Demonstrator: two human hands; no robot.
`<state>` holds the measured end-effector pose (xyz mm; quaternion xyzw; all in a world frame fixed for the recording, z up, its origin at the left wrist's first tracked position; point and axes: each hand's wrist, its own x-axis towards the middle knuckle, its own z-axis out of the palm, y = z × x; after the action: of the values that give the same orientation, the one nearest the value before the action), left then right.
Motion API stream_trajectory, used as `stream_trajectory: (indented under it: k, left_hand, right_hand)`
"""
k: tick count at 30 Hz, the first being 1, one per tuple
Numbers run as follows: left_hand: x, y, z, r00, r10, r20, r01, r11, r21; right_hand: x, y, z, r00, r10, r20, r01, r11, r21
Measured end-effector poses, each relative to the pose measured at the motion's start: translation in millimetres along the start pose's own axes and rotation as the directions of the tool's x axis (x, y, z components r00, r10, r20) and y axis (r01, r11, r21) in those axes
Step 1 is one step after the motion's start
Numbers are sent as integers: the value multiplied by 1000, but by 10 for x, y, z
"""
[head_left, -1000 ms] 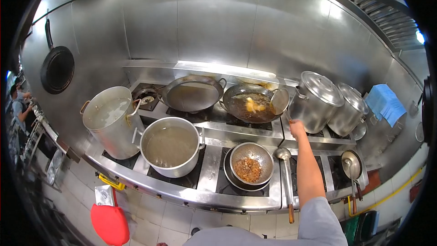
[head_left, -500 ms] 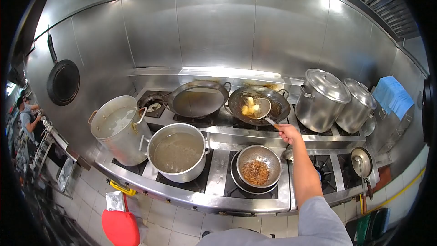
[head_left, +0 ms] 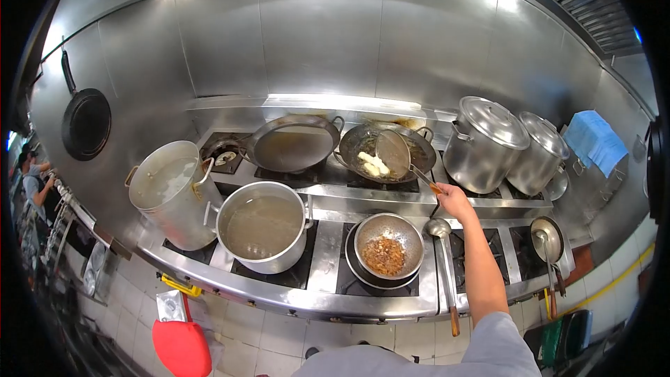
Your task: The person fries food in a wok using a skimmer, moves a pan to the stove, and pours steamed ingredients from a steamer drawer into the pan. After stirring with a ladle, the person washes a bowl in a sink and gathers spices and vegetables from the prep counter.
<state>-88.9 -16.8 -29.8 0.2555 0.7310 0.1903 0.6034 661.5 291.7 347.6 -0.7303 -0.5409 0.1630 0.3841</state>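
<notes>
My right hand (head_left: 455,201) is closed round the wooden handle of a strainer (head_left: 393,152), arm stretched toward the back burners. The strainer's round mesh head is tilted over a dark wok (head_left: 354,141) that holds dark liquid, probably oil. Just left of the mesh, pale, elongated food pieces (head_left: 375,165) lie in the wok; whether they touch the mesh I cannot tell. A ladle (head_left: 440,229) with a wooden handle end rests on the stove, left of my forearm. In front of the wok sits a metal bowl (head_left: 412,232) with browned, chopped bits. My left hand is out of view.
A second wok (head_left: 293,145) stands at the back left. Two big pots of liquid, a wide pot (head_left: 301,237) and a tall pot (head_left: 164,199), stand at the left. Lidded stockpots (head_left: 478,157) fill the back right. A small pan (head_left: 551,241) with a ladle is far right.
The strainer's head has tipped up more steeply, and the food pieces now lie lower, to its left. My right hand sits slightly farther right. More of the ladle by my forearm shows.
</notes>
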Motion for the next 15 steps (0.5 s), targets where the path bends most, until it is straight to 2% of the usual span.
stream_trajectory:
  k: [2,6,8,9,11,13,15]
  left_hand:
    - [36,-26,-2,1000,11,13,-11,1000,20]
    - [110,-82,-10,998,43,49,-46,997,66]
    - [153,-121,-26,995,69,70,-75,993,96]
    - [169,-123,-14,994,78,78,-86,991,105]
    - [185,-141,12,993,75,89,-85,990,116]
    - [153,-72,36,999,-33,18,34,999,-18]
    - [134,-31,48,999,-38,13,39,999,-34]
  right_hand:
    - [-104,-61,-48,997,-68,-45,62,991,-121]
    - [-293,-204,-119,989,-134,-62,122,979,-163]
    - [-379,-371,-191,1000,-17,-16,17,999,-49]
    - [-410,-438,-213,1000,-14,-16,13,998,-54]
    - [-444,-552,-253,986,161,35,-165,960,228]
    - [-451,-638,-319,977,205,63,-214,942,260]
    - [-397,-656,-352,966,244,90,-260,920,293]
